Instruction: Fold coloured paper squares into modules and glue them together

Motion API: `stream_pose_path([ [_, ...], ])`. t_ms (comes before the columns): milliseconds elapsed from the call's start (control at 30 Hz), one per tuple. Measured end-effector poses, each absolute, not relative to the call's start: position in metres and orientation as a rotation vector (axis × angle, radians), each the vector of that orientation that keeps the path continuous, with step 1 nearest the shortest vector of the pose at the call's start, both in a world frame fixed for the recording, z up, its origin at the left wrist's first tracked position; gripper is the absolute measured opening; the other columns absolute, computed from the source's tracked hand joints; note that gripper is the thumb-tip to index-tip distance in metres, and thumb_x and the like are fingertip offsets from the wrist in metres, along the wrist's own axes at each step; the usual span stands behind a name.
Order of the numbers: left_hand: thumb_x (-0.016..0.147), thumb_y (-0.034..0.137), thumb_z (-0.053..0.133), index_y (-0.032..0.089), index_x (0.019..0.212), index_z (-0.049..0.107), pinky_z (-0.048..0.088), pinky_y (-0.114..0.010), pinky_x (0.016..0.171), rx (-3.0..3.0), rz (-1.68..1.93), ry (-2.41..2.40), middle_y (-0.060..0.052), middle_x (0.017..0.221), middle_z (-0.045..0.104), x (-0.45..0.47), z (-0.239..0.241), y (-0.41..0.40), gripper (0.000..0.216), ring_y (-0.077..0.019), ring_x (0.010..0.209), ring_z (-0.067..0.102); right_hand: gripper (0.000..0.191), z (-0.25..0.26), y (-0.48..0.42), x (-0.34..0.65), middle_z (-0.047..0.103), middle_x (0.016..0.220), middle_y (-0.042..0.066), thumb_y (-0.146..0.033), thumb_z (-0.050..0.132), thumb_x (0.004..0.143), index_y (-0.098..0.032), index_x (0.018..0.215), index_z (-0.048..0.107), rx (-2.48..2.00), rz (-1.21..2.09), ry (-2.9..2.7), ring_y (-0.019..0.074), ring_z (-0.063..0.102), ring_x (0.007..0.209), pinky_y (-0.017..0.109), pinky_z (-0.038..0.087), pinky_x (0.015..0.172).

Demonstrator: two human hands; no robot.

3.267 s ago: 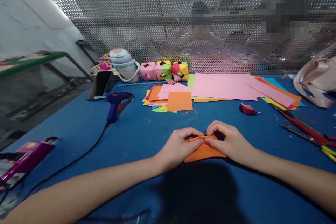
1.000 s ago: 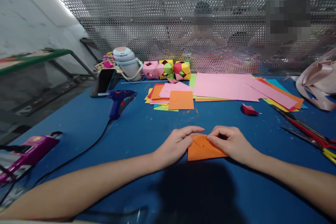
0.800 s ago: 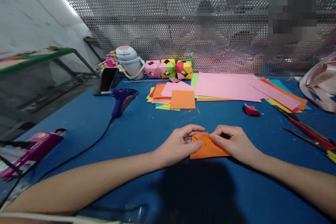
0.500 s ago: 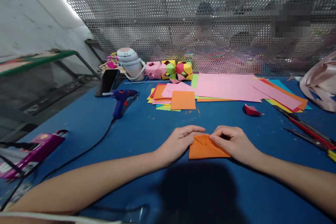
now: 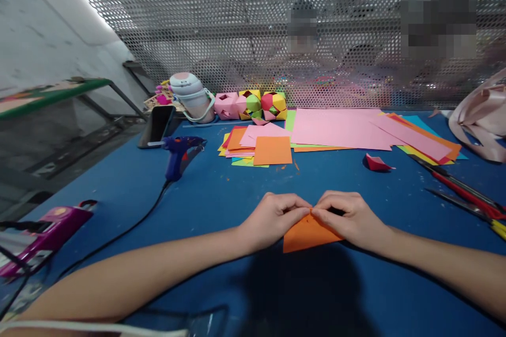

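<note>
An orange sheet of paper [image 5: 308,234] lies in front of me over the blue table [image 5: 197,205]. My left hand [image 5: 276,216] pinches its far edge between thumb and fingers. Right beside it, my right hand [image 5: 346,216] grips the same edge, the two sets of fingertips almost meeting. The paper's near edge slants up toward the right. Its upper right part is covered by my right hand. Farther back sits a stack of coloured squares, with an orange square [image 5: 272,150] on top. A small folded red piece [image 5: 377,162] rests beyond my right hand.
A blue glue gun [image 5: 177,155] stands at left, its cord running to a purple power strip [image 5: 47,239]. Scissors [image 5: 462,202] lie at right. Pink sheets [image 5: 340,127], folded paper balls [image 5: 249,104], a bottle [image 5: 192,97] and a phone [image 5: 159,125] line the back, before a perforated metal screen [image 5: 253,31].
My left hand has gone from lying flatter beside the paper to pinching its far edge. The paper has tilted, its left near corner lower in view. The camera view has shifted slightly.
</note>
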State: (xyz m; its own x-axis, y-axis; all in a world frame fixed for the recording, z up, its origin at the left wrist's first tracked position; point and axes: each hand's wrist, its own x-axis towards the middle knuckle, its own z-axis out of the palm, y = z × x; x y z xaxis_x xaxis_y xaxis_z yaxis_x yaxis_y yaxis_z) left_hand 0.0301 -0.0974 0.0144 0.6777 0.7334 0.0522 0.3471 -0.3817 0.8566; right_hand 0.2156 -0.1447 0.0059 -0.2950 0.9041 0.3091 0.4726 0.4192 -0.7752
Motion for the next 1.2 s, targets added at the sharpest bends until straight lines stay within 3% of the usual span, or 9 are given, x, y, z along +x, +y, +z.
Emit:
stream_pose_path([
  [533, 0.075, 0.011, 0.055, 0.014, 0.064, 0.059, 0.038, -0.018, 0.057, 2.193, 0.54, 0.824, 0.001, 0.063, 0.057, 0.033, 0.004, -0.099, 0.012, -0.0095, 0.062, 0.053, 0.019, 0.007, -0.148, 0.214, 0.064, 0.066, 0.005, -0.019, 0.051, 0.086, -0.014, 0.076, 0.065, -0.973, 0.523, -2.078, 0.0107, 0.056, 0.06, 0.021, 0.042, 0.055],
  [733, 0.071, 0.015, 0.059, 0.014, 0.071, 0.062, 0.041, -0.021, 0.062, 2.072, 0.504, 0.75, -0.002, 0.073, 0.063, 0.033, 0.009, -0.098, 0.004, -0.0113, 0.067, 0.054, 0.02, 0.004, -0.148, 0.215, 0.066, 0.067, 0.005, -0.02, 0.05, 0.087, -0.015, 0.076, 0.066, -0.93, 0.488, -2.12, 0.0122, 0.059, 0.063, 0.022, 0.044, 0.058],
  [933, 0.082, 0.026, 0.049, 0.014, 0.099, 0.061, 0.048, -0.026, 0.072, 1.626, 0.667, 0.767, -0.007, 0.092, 0.065, 0.026, 0.013, -0.089, 0.024, -0.0133, 0.078, 0.059, 0.02, 0.005, -0.144, 0.216, 0.066, 0.066, 0.004, -0.023, 0.052, 0.084, -0.016, 0.072, 0.067, -1.089, 0.639, -1.952, 0.0121, 0.059, 0.061, 0.022, 0.045, 0.058],
  [1033, 0.081, 0.029, 0.054, 0.011, 0.088, 0.062, 0.049, -0.027, 0.062, 1.393, 0.766, 0.881, -0.004, 0.073, 0.066, 0.027, 0.008, -0.078, 0.021, -0.0115, 0.06, 0.059, 0.021, 0.006, -0.142, 0.216, 0.065, 0.065, 0.003, -0.024, 0.054, 0.083, -0.016, 0.068, 0.066, -1.182, 0.77, -1.873, 0.0114, 0.058, 0.059, 0.022, 0.044, 0.057],
  [1200, 0.071, 0.029, 0.066, 0.01, 0.069, 0.056, 0.046, -0.022, 0.05, 1.241, 0.722, 0.943, -0.002, 0.059, 0.063, 0.031, 0.005, -0.068, 0.021, -0.0093, 0.049, 0.056, 0.021, 0.005, -0.14, 0.22, 0.064, 0.065, 0.003, -0.025, 0.053, 0.084, -0.016, 0.07, 0.066, -1.157, 0.885, -1.881, 0.0114, 0.057, 0.059, 0.022, 0.043, 0.055],
])
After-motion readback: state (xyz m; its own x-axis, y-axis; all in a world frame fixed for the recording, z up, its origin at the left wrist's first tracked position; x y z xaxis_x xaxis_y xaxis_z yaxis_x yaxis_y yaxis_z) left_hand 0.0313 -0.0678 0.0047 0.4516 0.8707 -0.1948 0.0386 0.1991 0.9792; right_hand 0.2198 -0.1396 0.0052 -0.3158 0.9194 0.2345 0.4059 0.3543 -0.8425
